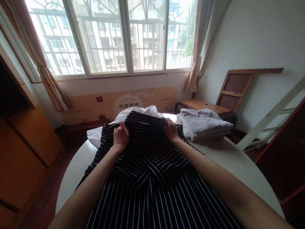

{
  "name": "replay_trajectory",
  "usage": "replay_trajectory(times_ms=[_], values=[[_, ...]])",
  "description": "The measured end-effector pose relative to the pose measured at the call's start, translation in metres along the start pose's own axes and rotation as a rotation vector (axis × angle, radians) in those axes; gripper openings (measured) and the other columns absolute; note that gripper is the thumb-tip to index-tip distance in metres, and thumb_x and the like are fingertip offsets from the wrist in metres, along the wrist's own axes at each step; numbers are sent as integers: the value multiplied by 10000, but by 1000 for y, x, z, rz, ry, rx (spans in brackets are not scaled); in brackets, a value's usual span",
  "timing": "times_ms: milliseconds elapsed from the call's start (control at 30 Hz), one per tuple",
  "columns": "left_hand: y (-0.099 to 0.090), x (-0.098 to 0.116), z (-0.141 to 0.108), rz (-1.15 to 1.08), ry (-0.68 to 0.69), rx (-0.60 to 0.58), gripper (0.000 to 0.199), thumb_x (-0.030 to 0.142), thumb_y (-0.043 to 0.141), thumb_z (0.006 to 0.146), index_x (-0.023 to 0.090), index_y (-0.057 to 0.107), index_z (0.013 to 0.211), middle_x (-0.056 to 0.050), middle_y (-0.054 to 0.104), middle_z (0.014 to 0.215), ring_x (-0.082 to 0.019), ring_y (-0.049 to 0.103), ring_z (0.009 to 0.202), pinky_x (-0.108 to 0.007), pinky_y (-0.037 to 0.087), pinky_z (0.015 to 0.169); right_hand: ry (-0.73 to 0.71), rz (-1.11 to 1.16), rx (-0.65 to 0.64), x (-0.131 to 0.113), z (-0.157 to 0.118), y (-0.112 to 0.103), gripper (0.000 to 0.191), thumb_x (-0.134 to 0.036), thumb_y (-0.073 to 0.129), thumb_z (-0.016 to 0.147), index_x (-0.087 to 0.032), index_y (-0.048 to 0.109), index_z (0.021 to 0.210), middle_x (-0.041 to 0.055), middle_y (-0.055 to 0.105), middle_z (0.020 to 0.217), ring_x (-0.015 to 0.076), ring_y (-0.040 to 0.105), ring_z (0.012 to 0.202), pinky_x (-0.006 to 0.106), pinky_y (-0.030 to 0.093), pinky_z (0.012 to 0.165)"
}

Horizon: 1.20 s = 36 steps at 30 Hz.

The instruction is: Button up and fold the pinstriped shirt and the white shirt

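A black garment with thin white stripes (154, 206) stretches from the near edge of the view to the far part of the round white table (72, 172). Crossed bands of the same cloth show at its middle; its exact kind is unclear. My left hand (121, 136) is closed on its upper edge, left of centre. At the right end of that edge, my right hand (171, 129) grips the cloth with bent fingers. Crumpled white cloth (137, 111) lies just beyond the garment.
Folded white shirts (202, 120) are stacked on the table at right. Behind them is a wooden desk (202, 105), near a tilted wooden frame (236, 88) against the wall. A pale ladder-like frame (283, 106) slants at far right. Orange cabinets (18, 157) stand left.
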State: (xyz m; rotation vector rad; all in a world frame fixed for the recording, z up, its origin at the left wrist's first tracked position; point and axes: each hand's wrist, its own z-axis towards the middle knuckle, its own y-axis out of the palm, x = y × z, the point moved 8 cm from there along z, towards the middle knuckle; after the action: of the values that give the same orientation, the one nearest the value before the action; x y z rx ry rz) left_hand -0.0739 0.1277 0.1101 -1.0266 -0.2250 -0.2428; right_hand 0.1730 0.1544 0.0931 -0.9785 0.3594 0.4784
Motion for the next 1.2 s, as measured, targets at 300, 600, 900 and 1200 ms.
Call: replay_trajectory(times_ms=[300, 600, 900, 1200], values=[[13, 4, -37, 79, 289, 35, 556, 363, 339, 864, 128, 252, 1361, -125, 333, 1392, -241, 243, 1300, -395, 180, 1053, -127, -141, -284, 0, -37, 33, 697, -385, 472, 803, -57, 212, 1360, 193, 209, 1421, 240, 183, 1314, 364, 220, 1036], [17, 36, -86, 10, 323, -174, 593, 497, 278, 858, 170, 295, 1353, -120, 248, 1433, -246, 152, 1332, -426, 174, 1058, 1, -325, -383, 8, -80, 11, 743, -560, 344, 825, -95, 192, 1384, 173, 160, 1444, 284, 110, 1325, 461, 124, 1043], [48, 84, -143, -46, 384, -470, 643, 601, 266, 811, 216, 376, 1314, -130, 280, 1418, -322, 177, 1313, -531, 181, 1020, 68, -363, -485, 19, -111, 16, 738, -611, 286, 816, -134, 240, 1377, 163, 178, 1441, 290, 114, 1322, 486, 94, 1031], [48, 82, -147, -39, 388, -419, 569, 538, 298, 828, 227, 398, 1294, -107, 325, 1400, -297, 211, 1305, -494, 207, 1026, 53, -345, -472, 16, -115, 13, 667, -576, 291, 836, -157, 303, 1355, 156, 219, 1432, 280, 156, 1316, 476, 115, 1028]])
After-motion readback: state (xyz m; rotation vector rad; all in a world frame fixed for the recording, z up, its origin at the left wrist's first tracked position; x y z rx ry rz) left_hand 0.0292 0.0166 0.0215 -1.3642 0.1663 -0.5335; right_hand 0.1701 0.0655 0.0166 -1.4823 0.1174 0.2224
